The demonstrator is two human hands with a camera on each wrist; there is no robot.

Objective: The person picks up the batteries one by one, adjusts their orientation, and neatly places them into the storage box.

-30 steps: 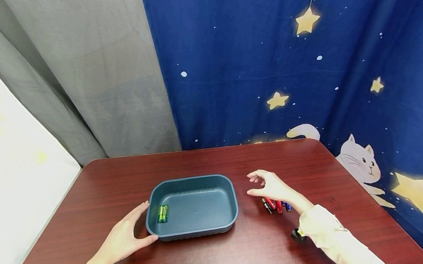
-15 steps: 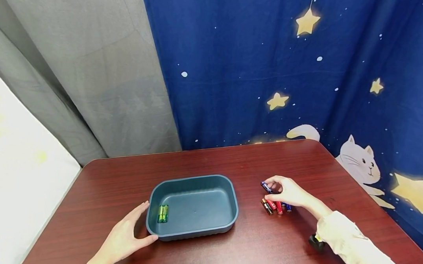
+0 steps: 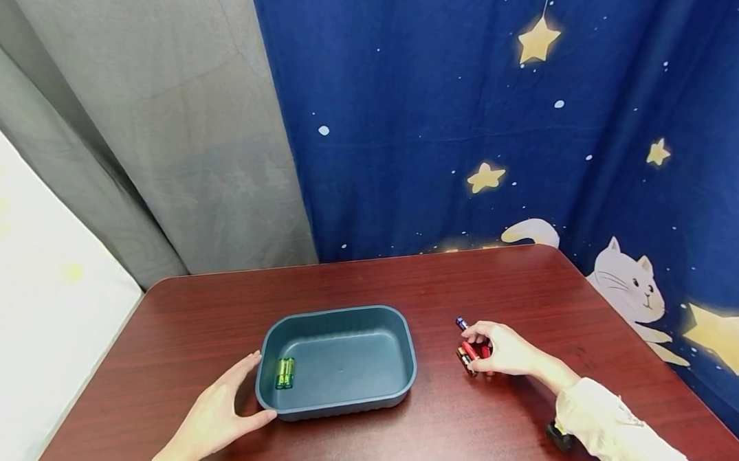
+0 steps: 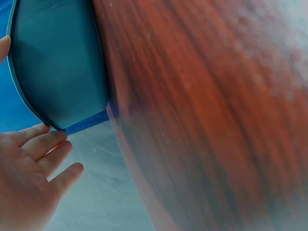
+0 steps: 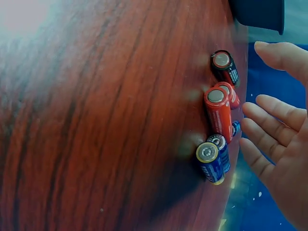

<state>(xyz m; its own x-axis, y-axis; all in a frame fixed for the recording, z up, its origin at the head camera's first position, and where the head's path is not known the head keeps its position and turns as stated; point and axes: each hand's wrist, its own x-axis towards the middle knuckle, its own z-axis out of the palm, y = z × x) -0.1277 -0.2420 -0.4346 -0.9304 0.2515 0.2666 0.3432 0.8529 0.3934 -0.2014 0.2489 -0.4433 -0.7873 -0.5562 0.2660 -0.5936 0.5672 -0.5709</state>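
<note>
At the loose red, black and blue batteries (image 5: pixel 220 115) on the bench (image 3: pixel 347 286), my right hand (image 3: pixel 505 352) hovers with fingers (image 5: pixel 281 109) parted, gripping nothing that I can see. My left hand (image 3: pixel 219 409) rests spread fingers against the left edge of a tray (image 3: pixel 350 362), inside which two green batteries (image 3: pixel 289 373) lie side by side. For what looks like a pick-up, I should pinch one battery mid-length and lift straight, so its neighbours don't roll.

Glossy wood-grain table (image 3: pixel 372 283), smooth plastic tray (image 3: pixel 351 372), shiny batteries (image 5: pixel 220 115)
</note>
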